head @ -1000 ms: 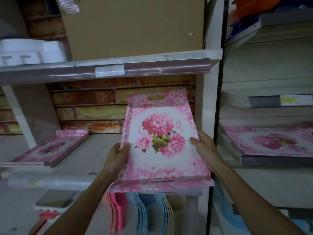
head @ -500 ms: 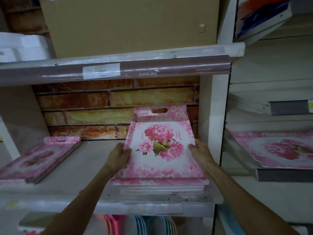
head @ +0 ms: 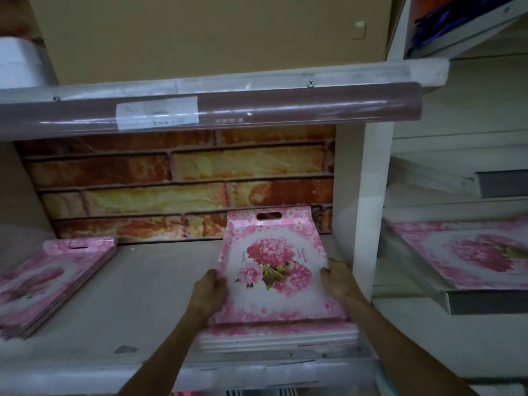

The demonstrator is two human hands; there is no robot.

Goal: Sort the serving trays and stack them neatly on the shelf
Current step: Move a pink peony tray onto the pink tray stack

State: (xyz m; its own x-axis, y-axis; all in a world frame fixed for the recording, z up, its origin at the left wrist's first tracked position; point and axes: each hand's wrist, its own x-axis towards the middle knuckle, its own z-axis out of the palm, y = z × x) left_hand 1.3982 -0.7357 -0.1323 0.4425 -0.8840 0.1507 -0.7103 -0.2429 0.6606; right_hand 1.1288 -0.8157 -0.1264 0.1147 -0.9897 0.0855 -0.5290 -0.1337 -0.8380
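- While both hands clasp its long sides, the top tray (head: 274, 270) lies on a stack (head: 278, 337) of like trays at the right end of the shelf (head: 143, 304), close to the white upright (head: 363, 210).
- We see the left hand (head: 210, 292) on the tray's left edge, its fingers curled round the rim and holding it.
- We see the right hand (head: 335, 277) on the right edge — fingers wrapped over the rim there, gripping too.
- The tray is pink and white, with a cluster of pink flowers and green leaves in the middle; its far end, with a slot handle, rises in front of the brick-pattern back wall (head: 183, 187).
- Its near edge sits a little further back than the front edges of the trays under it, which show as pale layers below.
- A second stack (head: 48, 284) of the same pink trays lies at the left end of the shelf, well apart from the first, fanned slightly askew.
- In the next bay to the right another pink flowered tray (head: 468, 252) rests on a grey shelf.
- Above, we make out a brown box (head: 211, 32) on the upper shelf, whose front strip carries a paper label (head: 157, 112) — the writing is too blurred to read.
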